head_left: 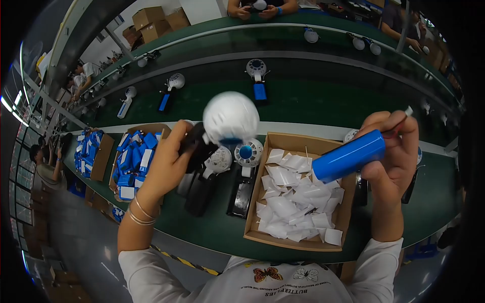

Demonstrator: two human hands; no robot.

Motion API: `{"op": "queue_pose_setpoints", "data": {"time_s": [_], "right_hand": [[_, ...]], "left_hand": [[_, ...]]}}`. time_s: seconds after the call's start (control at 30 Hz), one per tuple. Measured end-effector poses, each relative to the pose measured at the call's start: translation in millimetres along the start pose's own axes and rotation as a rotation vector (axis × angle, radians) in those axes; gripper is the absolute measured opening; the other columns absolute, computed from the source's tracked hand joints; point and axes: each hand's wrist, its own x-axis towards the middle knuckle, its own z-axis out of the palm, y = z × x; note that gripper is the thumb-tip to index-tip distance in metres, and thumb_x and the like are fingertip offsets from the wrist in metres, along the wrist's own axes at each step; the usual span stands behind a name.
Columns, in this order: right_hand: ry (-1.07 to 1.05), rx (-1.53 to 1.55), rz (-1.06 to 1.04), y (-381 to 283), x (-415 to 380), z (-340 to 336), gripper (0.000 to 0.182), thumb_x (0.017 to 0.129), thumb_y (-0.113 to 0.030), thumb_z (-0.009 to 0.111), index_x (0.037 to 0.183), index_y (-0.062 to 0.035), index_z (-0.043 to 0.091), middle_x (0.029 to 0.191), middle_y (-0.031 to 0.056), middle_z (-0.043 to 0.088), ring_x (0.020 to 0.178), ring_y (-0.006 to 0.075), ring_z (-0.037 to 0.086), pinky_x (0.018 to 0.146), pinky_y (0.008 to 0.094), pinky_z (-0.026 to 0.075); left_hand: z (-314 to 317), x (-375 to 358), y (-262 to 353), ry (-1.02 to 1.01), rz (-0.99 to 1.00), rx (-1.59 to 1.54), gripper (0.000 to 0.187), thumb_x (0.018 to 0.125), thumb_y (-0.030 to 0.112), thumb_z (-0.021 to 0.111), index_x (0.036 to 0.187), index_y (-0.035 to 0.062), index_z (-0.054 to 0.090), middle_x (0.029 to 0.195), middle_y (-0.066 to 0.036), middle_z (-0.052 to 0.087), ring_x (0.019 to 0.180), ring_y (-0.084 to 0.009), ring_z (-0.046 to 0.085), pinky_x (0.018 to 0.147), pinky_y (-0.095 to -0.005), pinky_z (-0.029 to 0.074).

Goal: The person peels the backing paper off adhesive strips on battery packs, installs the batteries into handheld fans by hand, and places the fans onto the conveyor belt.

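My left hand [164, 164] is closed around the black handle of a device with a round white head [231, 118], blurred by motion, held above the bench. In my right hand [396, 156] is a blue battery pack [348, 156], gripped between thumb and fingers and tilted. A small white connector [408, 110] on a thin lead sticks up by the fingertips. Below the pack stands a cardboard tray [293, 244] with many white film pieces [290, 202]. Beside its left wall lies a similar device with an open black handle [239, 197] and white vented head [248, 153].
Cardboard boxes of blue battery packs [134, 159] stand at the left. Beyond a pale rail, a green conveyor [212, 103] carries similar devices, one [257, 76] with a blue pack attached. Other people sit across the line [262, 7] and at far left.
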Motion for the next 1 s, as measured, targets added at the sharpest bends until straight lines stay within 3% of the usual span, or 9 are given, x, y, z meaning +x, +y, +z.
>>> {"op": "queue_pose_setpoints", "data": {"time_s": [0.07, 0.3, 0.37, 0.4, 0.57, 0.63, 0.83, 0.93, 1.0], "right_hand": [[0.026, 0.202, 0.083, -4, 0, 12, 0.059, 0.069, -0.019, 0.073, 0.112, 0.0032, 0.039, 0.098, 0.0123, 0.051, 0.086, 0.0184, 0.049, 0.077, 0.0289, 0.040], [-0.054, -0.287, -0.428, 8, 33, 77, 0.031, 0.065, -0.007, 0.068, 0.090, -0.0003, 0.051, 0.076, 0.0117, 0.054, 0.069, 0.0283, 0.050, 0.061, 0.0342, 0.043], [-0.219, -0.535, -0.466, 19, 30, 86, 0.048, 0.061, -0.014, 0.072, 0.100, -0.0012, 0.046, 0.086, 0.0138, 0.058, 0.077, 0.0290, 0.051, 0.064, 0.0379, 0.043], [-0.262, -0.593, -0.468, 21, 28, 91, 0.044, 0.059, -0.015, 0.071, 0.094, 0.0004, 0.049, 0.086, 0.0146, 0.058, 0.075, 0.0296, 0.051, 0.063, 0.0374, 0.042], [-0.242, -0.615, -0.434, 30, 24, 104, 0.036, 0.066, -0.017, 0.069, 0.093, -0.0010, 0.051, 0.087, 0.0140, 0.058, 0.078, 0.0289, 0.051, 0.066, 0.0374, 0.040], [-0.223, -0.630, -0.431, 33, 26, 104, 0.033, 0.067, -0.017, 0.068, 0.093, -0.0016, 0.052, 0.090, 0.0141, 0.058, 0.082, 0.0289, 0.050, 0.070, 0.0376, 0.039], [-0.157, -0.673, -0.241, 36, 27, 110, 0.041, 0.065, -0.013, 0.068, 0.102, -0.0078, 0.052, 0.109, 0.0112, 0.048, 0.100, 0.0255, 0.044, 0.083, 0.0373, 0.028], [-0.281, -0.133, 0.040, 49, 39, 119, 0.072, 0.066, 0.000, 0.066, 0.120, -0.0077, 0.019, 0.115, 0.0146, 0.035, 0.109, 0.0256, 0.041, 0.096, 0.0376, 0.029], [-0.272, -0.135, 0.072, 56, 43, 130, 0.070, 0.066, 0.002, 0.064, 0.118, -0.0080, 0.020, 0.114, 0.0139, 0.035, 0.109, 0.0239, 0.041, 0.095, 0.0369, 0.031]], "left_hand": [[21, 4, 26, 0.032, -0.259, -0.776, 0.026, 0.088, 0.005, 0.044, 0.113, 0.0062, 0.037, 0.081, -0.009, 0.058, 0.065, -0.0164, 0.060, 0.059, -0.0291, 0.051], [77, 21, 55, -0.025, -0.110, -1.141, 0.051, 0.090, 0.053, 0.029, 0.118, 0.0108, 0.031, 0.090, -0.008, 0.055, 0.081, -0.0162, 0.059, 0.071, -0.0291, 0.050], [85, 21, 59, 0.121, -0.061, -1.293, 0.059, 0.088, 0.060, 0.022, 0.119, 0.0105, 0.030, 0.104, -0.008, 0.050, 0.093, -0.0147, 0.054, 0.080, -0.0289, 0.047], [83, 22, 50, 0.032, 0.028, -1.268, 0.068, 0.088, 0.060, 0.013, 0.134, 0.0116, 0.023, 0.125, -0.006, 0.045, 0.110, -0.0189, 0.048, 0.092, -0.0326, 0.040], [81, 21, 42, 0.027, -0.031, -1.141, 0.070, 0.087, 0.061, 0.012, 0.137, 0.0124, 0.017, 0.127, -0.006, 0.042, 0.111, -0.0175, 0.047, 0.093, -0.0323, 0.040], [83, 25, 44, 0.144, -0.004, -1.172, 0.061, 0.089, 0.058, 0.012, 0.116, 0.0075, 0.034, 0.106, -0.007, 0.049, 0.098, -0.0129, 0.050, 0.085, -0.0266, 0.042], [90, 23, 41, 0.197, 0.053, -1.250, 0.066, 0.089, 0.058, 0.014, 0.131, 0.0067, 0.022, 0.118, -0.009, 0.043, 0.103, -0.0160, 0.047, 0.089, -0.0290, 0.040], [89, 23, 25, 0.158, 0.111, -1.115, 0.068, 0.089, 0.056, 0.016, 0.135, 0.0064, 0.015, 0.123, -0.011, 0.039, 0.107, -0.0184, 0.046, 0.091, -0.0307, 0.038], [90, 27, 25, 0.131, 0.119, -1.083, 0.066, 0.090, 0.055, 0.019, 0.134, 0.0057, 0.014, 0.122, -0.013, 0.039, 0.107, -0.0184, 0.046, 0.090, -0.0300, 0.039]]}}
